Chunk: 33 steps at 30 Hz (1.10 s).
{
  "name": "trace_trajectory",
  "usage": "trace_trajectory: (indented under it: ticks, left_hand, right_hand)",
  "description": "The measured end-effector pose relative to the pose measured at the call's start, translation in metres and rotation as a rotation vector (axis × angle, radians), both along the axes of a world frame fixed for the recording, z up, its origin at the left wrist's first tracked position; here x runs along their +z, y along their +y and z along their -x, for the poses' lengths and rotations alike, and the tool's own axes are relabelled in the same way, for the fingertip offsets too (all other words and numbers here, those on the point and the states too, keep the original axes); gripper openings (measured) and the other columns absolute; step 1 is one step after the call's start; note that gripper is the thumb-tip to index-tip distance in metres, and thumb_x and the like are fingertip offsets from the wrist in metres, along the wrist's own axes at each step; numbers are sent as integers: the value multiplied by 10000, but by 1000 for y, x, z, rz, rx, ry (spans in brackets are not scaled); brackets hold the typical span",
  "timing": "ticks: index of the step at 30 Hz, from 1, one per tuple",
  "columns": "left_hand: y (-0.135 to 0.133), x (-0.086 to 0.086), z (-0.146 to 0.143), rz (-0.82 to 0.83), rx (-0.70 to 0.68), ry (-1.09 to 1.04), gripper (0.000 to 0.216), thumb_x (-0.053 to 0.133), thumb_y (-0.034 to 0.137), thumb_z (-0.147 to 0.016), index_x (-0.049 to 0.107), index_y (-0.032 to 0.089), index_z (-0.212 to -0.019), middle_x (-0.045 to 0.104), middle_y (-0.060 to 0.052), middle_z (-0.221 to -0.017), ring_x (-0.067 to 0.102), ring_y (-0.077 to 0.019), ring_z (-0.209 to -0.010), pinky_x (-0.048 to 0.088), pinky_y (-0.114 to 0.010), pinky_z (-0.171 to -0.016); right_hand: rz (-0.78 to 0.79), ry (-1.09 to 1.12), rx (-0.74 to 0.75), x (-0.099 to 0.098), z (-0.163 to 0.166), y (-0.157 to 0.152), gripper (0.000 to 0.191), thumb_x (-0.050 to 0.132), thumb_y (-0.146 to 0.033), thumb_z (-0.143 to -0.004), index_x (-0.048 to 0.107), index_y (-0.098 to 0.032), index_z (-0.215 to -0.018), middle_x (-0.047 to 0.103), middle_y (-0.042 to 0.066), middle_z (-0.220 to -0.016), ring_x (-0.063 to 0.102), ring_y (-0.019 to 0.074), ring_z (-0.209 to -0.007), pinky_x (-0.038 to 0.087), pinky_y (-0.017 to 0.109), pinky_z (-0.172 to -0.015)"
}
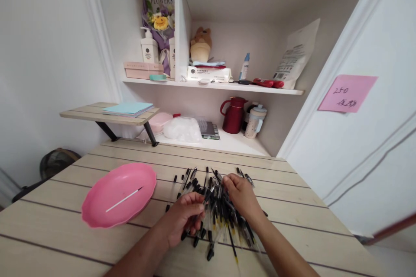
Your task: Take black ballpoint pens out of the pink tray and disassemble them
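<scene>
A heap of black and clear pens, caps and refills [227, 212] is spread over the wooden table. My left hand [186, 216] is closed around a pen [207, 197] with a clear barrel, tilted over the near left side of the heap. At the heap's far side, the thumb and fingers of my right hand [240, 192] pinch what looks like another pen [217, 176]; the fingers partly hide it. To the left stands a pink scalloped bowl [97, 201]. Inside it lies one thin white stick with a dark tip [123, 200], perhaps a refill.
A small raised stand [81, 112] with blue paper [128, 108] rises at the table's back left. Behind the table, a shelf holds a red jug [233, 117], a pale cup [255, 122] and a plastic bag [182, 129]. Walls border both sides.
</scene>
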<state>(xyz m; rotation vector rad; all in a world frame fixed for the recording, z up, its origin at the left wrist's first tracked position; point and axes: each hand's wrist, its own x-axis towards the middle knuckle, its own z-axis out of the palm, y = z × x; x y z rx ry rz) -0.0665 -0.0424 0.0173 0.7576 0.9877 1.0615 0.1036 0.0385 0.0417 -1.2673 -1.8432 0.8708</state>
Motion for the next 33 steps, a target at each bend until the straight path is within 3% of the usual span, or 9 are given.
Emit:
trace_trajectory:
  ticks: [3,5,9,14,18,23,26,30,33]
  left_hand:
    - [0,1,-3,-17,15,30,277,629,260,-639,460,176,-841,549,51,-598,457,-45,-367,267,-147,-329]
    - [0,1,-5,-26,41,73,284,636,273,-638,456,179,-835,535,61,-583,444,-40,-356,260,-144,-325]
    - [-1,1,-8,-69,72,152,284,618,386,-669,465,167,-765,503,68,-539,389,-24,-311,215,-143,-303]
    - [-4,3,-8,-6,-33,85,396,472,531,-737,519,138,-763,503,44,-515,356,-23,-286,207,-157,-288]
    - [-5,5,-11,-50,-8,131,373,506,525,-717,498,155,-759,514,50,-525,346,-19,-271,175,-155,-277]
    - [-4,5,-14,-89,42,267,307,560,458,-700,467,166,-710,498,67,-517,358,-18,-273,177,-146,-279]
    - [-5,4,-12,-84,-9,223,337,490,490,-743,501,153,-754,503,53,-522,377,-26,-289,198,-147,-286]
    - [-5,3,-11,-86,-30,161,396,438,528,-763,516,141,-794,498,45,-510,378,-31,-295,196,-147,-290]
    - [-5,2,-11,-79,-28,183,408,455,534,-753,524,135,-796,504,42,-509,374,-28,-296,195,-143,-296]
  right_hand:
    - [305,267,147,-1,12,-11,351,524,-502,-703,473,-179,-576,463,-41,-480,387,78,-389,263,215,-415]
    - [367,363,157,-3,20,-17,354,612,-487,-633,468,-171,-561,432,-59,-453,354,63,-389,245,205,-414]
    - [387,484,138,-5,25,-22,341,673,-446,-587,506,-152,-544,434,-54,-437,347,59,-419,241,203,-435]
    - [453,592,273,1,20,-23,293,689,-412,-583,601,-141,-653,520,-27,-529,395,63,-464,251,197,-452]
    - [469,549,334,1,19,-22,315,670,-431,-611,609,-149,-737,540,-25,-528,419,72,-472,261,194,-458]
    - [454,495,214,-8,22,-20,344,657,-477,-613,530,-157,-624,485,-49,-440,352,60,-401,226,200,-427]
    - [447,511,227,-7,21,-20,328,684,-445,-593,554,-143,-608,507,-31,-479,398,67,-442,269,204,-454]
    - [498,579,266,-4,20,-21,362,677,-464,-594,598,-150,-757,567,-3,-605,485,98,-536,316,206,-484]
    - [473,542,264,-5,21,-22,342,675,-468,-596,571,-149,-662,541,-20,-525,463,90,-483,307,208,-474]
